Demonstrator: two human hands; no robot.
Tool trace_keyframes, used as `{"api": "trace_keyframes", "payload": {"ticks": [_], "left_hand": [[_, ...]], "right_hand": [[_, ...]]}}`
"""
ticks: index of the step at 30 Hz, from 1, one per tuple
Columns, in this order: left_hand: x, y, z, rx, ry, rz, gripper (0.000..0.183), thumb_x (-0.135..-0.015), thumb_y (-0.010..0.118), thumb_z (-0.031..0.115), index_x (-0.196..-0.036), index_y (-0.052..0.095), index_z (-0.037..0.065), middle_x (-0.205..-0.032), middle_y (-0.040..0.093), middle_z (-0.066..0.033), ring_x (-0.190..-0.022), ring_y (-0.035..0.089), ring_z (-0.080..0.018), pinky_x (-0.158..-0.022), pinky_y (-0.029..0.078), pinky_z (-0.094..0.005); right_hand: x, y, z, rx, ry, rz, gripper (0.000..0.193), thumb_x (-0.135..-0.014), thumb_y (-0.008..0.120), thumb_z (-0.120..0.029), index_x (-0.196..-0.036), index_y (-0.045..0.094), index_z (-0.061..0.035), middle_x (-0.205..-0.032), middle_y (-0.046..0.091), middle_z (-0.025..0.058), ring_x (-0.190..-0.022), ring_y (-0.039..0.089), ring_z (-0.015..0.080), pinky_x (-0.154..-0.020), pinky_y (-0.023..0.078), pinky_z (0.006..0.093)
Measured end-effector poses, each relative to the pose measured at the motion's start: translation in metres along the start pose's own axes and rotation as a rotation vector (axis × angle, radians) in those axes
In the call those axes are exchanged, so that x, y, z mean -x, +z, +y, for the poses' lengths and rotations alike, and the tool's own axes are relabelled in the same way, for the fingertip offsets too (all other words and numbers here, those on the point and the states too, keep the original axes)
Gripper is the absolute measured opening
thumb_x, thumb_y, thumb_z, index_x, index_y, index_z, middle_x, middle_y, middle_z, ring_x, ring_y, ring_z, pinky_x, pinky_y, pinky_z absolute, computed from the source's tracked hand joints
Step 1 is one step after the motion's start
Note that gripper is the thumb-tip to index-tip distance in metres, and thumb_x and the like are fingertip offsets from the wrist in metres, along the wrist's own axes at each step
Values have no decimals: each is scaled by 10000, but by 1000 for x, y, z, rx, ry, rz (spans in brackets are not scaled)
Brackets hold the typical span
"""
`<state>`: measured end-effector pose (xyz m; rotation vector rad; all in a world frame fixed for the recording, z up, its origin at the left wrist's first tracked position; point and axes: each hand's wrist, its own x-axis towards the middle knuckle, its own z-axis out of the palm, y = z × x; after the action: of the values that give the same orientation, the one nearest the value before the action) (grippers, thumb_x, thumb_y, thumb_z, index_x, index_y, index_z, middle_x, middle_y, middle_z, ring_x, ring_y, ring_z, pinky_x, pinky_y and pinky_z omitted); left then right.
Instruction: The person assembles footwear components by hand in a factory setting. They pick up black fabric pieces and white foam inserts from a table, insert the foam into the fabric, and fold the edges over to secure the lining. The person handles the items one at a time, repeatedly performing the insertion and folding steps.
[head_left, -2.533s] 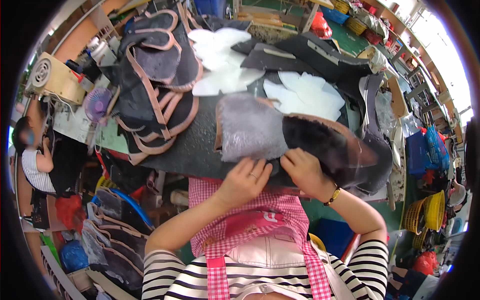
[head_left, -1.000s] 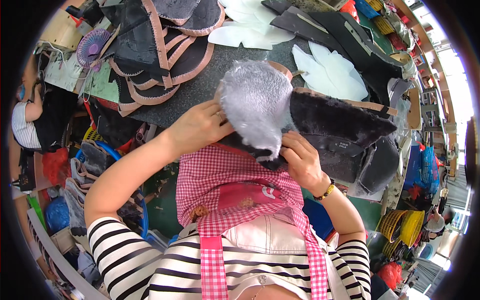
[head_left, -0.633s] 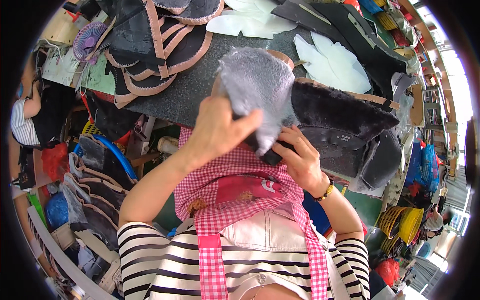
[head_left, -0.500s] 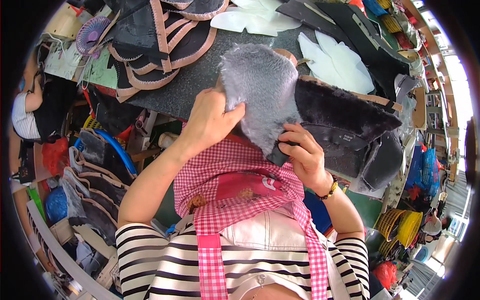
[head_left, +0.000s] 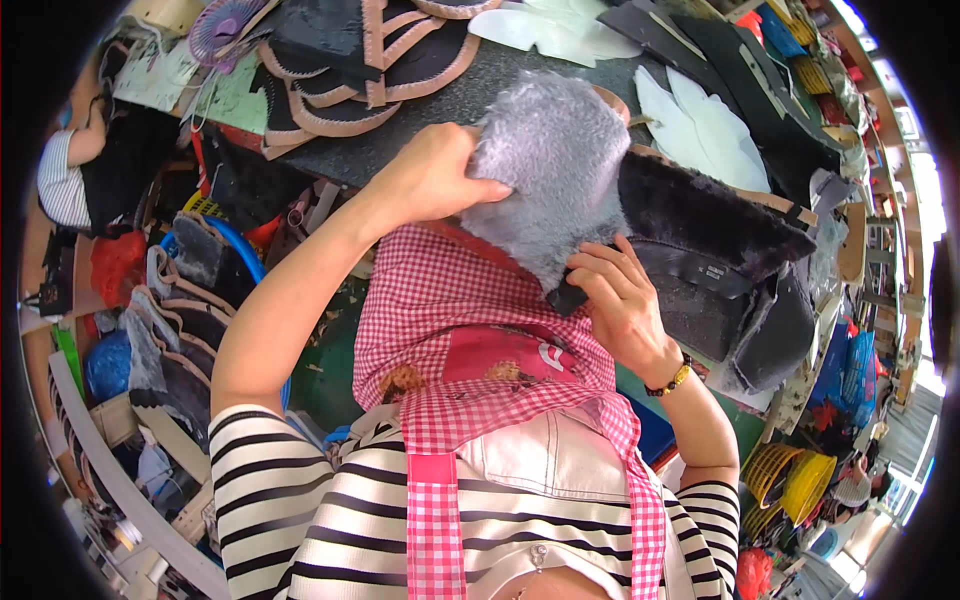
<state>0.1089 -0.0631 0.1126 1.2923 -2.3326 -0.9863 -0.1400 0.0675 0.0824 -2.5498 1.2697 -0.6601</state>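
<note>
A piece of grey plush fur [head_left: 550,165], which looks like a boot upper's lining, is held up over the table's near edge. My left hand [head_left: 437,172] is closed on its left edge, thumb across the fur and fingers hidden behind. At the lower tip, my right hand [head_left: 617,305] pinches a dark strip [head_left: 567,297] joined to the fur. A tan edge shows behind the piece at its upper right. Just right of it lies a dark plush-lined piece [head_left: 700,215] with a small printed label.
Tan-edged dark pieces [head_left: 430,70] are piled on the dark tabletop [head_left: 440,125] at the far left. White winged sheets [head_left: 700,130] and black panels [head_left: 755,110] lie at the far right. A purple fan [head_left: 222,30] stands far left. More fur pieces [head_left: 185,310] stack at lower left.
My left hand has moved up along the fur's left edge, its elbow swinging outward. My right hand keeps its pinch at the lower tip. The whole view has shifted slightly.
</note>
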Motion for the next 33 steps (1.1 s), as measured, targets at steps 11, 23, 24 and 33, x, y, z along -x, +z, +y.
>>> {"api": "trace_keyframes", "payload": {"ticks": [11, 23, 24, 33], "left_hand": [[15, 41, -21, -124, 230, 786, 355, -673, 811, 160, -923, 627, -14, -892, 583, -136, -906, 563, -373, -824, 458, -423], [60, 44, -21, -461, 453, 214, 677, -706, 763, 301, -1269, 527, 9, -1273, 544, -164, -1147, 532, -320, -1008, 412, -444], [59, 47, -22, -477, 462, 254, 673, -680, 771, 279, -1251, 542, 6, -1258, 550, -161, -1144, 528, -316, -1004, 412, -450], [48, 38, -28, -332, 523, 303, 472, -626, 783, 205, -1043, 655, 26, -1098, 616, -90, -973, 572, -266, -896, 466, -421]], "right_hand": [[-13, -1, -25, 287, -5, -239, 712, -628, 719, -117, -1308, 511, -71, -1336, 476, 55, -1166, 468, 249, -1030, 340, 518], [-81, -56, 62, -176, 366, 63, 481, -724, 779, -199, -1134, 586, -38, -869, 649, 102, -819, 640, 264, -746, 505, 351], [-82, -54, 63, -137, 364, 22, 507, -708, 791, -205, -1134, 575, -35, -827, 626, 94, -779, 623, 264, -720, 497, 360], [-104, -63, 60, 9, 541, -212, 464, -669, 813, -296, -959, 588, -11, -852, 632, 167, -841, 634, 325, -745, 492, 381]]}}
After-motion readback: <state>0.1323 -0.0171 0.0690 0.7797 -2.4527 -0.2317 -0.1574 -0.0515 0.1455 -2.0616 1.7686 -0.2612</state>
